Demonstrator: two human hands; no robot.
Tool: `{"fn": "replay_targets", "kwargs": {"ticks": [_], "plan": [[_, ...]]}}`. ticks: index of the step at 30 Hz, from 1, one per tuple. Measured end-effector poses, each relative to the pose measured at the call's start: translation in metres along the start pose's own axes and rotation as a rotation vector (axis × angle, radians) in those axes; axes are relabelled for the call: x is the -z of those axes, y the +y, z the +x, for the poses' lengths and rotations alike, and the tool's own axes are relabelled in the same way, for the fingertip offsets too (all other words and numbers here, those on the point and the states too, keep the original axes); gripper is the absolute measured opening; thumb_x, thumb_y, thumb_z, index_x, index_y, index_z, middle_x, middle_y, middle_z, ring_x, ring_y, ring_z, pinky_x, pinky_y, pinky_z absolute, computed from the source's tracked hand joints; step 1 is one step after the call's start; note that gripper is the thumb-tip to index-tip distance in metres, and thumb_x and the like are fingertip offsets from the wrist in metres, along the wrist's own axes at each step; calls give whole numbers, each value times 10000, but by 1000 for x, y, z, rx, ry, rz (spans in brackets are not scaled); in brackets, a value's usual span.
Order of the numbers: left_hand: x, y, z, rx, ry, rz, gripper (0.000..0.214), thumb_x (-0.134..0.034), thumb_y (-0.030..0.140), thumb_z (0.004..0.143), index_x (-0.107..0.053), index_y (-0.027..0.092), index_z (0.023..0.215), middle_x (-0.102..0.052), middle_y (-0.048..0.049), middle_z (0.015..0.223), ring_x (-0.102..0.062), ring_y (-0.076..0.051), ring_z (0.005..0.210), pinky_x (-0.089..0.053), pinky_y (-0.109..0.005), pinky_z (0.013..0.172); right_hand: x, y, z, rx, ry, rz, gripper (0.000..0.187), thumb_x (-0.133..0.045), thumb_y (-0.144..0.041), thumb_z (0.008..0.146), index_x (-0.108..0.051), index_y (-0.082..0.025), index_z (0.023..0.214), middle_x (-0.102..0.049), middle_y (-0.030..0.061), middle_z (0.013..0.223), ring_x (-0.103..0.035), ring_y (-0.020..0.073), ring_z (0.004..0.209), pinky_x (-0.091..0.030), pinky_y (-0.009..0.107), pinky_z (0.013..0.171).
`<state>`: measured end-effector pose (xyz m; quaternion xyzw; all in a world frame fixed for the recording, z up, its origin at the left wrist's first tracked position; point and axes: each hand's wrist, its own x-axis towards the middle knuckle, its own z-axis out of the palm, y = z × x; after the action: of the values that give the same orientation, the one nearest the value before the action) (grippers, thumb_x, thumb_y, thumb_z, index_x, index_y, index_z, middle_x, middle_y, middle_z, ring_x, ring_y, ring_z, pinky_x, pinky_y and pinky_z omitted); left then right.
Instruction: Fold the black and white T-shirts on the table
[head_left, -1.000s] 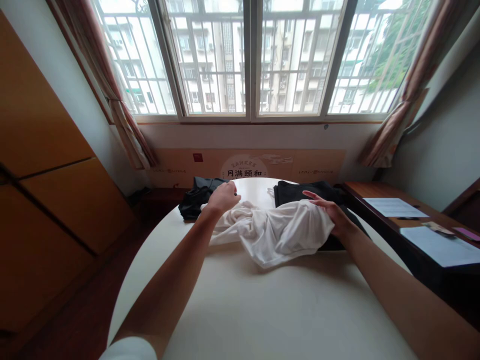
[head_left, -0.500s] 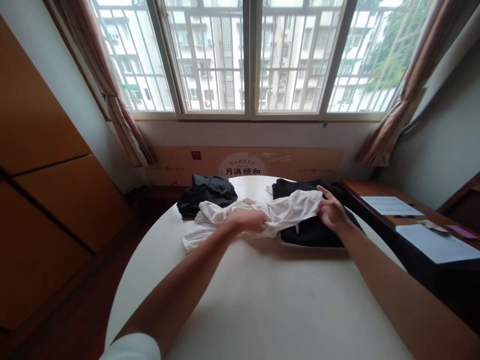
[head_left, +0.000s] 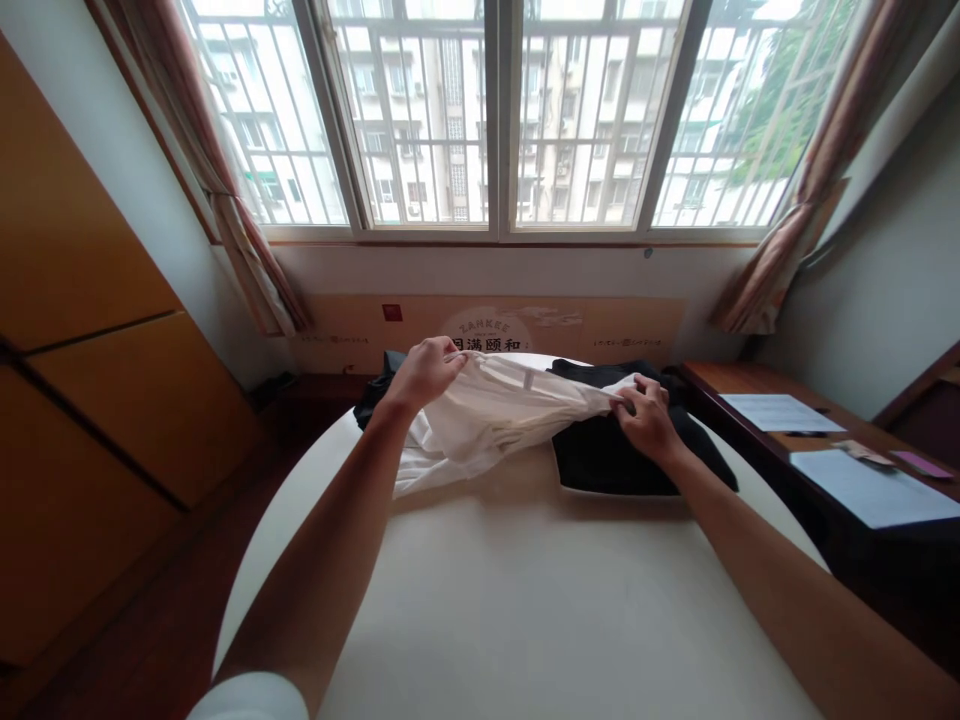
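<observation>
A white garment (head_left: pixel 487 420) is stretched between my two hands over the far part of a round white table (head_left: pixel 525 600). My left hand (head_left: pixel 424 372) is closed on its left end and holds it lifted above the table. My right hand (head_left: pixel 643 420) pinches its right end, low over a folded black garment (head_left: pixel 615 455). The white cloth's lower part droops onto the table at the left. A second, crumpled black garment (head_left: pixel 373 400) lies behind my left hand, mostly hidden.
A wooden desk (head_left: pixel 825 440) with papers stands right of the table. Orange cabinets (head_left: pixel 90 330) fill the left wall. A barred window (head_left: pixel 495 110) with curtains and a printed cardboard panel (head_left: pixel 495 325) lie beyond the table.
My left hand moved from the cloth's middle up and left, lifting the white garment. My right hand closed on its right end, so the cloth now hangs stretched between both hands.
</observation>
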<state>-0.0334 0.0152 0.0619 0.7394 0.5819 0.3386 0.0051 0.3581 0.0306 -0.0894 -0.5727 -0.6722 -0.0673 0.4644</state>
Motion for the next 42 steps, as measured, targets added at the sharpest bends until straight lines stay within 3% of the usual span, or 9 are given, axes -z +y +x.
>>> {"fn": "replay_targets", "kwargs": {"ticks": [6,11,14,18,21,23,30,36,42], "plan": [[19,-13,1,131,112,65,379,-675,571,870,-667,211,754,-710,-88,770,-667,-264,813,-444,-315,725,39,-30,15,-290,-54,554,465,-581,-640,942,-633,-224,740,-640,34,693,-611,240,699,-533,349,659],[30,-35,4,212,145,80,364,-736,544,803,-639,216,677,-682,-74,723,-647,-254,779,-450,-320,723,77,-46,11,-621,-653,871,465,-823,-615,786,-770,-180,941,-715,46,733,-631,202,591,-471,275,500],[40,-42,0,148,-43,-35,430,-715,612,793,-646,208,661,-625,-36,652,-599,-213,671,-411,-299,622,102,-53,6,-573,-920,933,540,-977,-492,598,-798,-180,1000,-761,53,851,-683,207,683,-515,259,582],[51,-39,-9,187,-558,-204,543,-818,719,621,-651,202,601,-559,-6,558,-537,-177,551,-362,-269,514,118,-65,4,-454,-1224,1028,518,-999,-408,564,-792,-157,968,-719,34,780,-641,168,636,-482,230,568],[48,-40,-13,224,-783,-237,484,-870,637,539,-741,192,681,-666,-26,647,-610,-204,622,-419,-259,547,108,-64,6,-470,-1082,990,419,-955,-421,669,-769,-168,946,-693,17,762,-600,139,614,-438,205,540],[37,-47,-11,218,-783,-222,458,-843,593,560,-783,188,767,-725,-40,739,-647,-217,687,-444,-256,580,90,-55,10,-493,-918,953,417,-905,-477,728,-753,-184,983,-702,17,808,-595,141,633,-438,211,544],[-35,-72,37,111,-96,-53,298,-672,435,803,-759,178,925,-764,-85,925,-695,-256,909,-491,-284,746,14,-16,53,-287,-406,126,203,-659,-374,850,-743,-190,836,-725,39,777,-669,227,761,-488,290,687],[-73,-78,76,202,47,211,271,-587,337,933,-727,165,1088,-718,-195,1214,-613,-358,1200,-462,-415,1017,-31,-7,98,-303,-314,-155,316,-641,-297,913,-702,-192,1205,-748,170,1160,-681,363,1112,-486,441,942],[-87,-79,51,286,42,301,522,-581,470,948,-596,70,1282,-581,-302,1369,-511,-449,1320,-396,-519,1095,-50,0,80,-222,-462,-179,575,-797,-412,845,-626,-187,1346,-720,199,1279,-695,347,1136,-517,414,940]]}}
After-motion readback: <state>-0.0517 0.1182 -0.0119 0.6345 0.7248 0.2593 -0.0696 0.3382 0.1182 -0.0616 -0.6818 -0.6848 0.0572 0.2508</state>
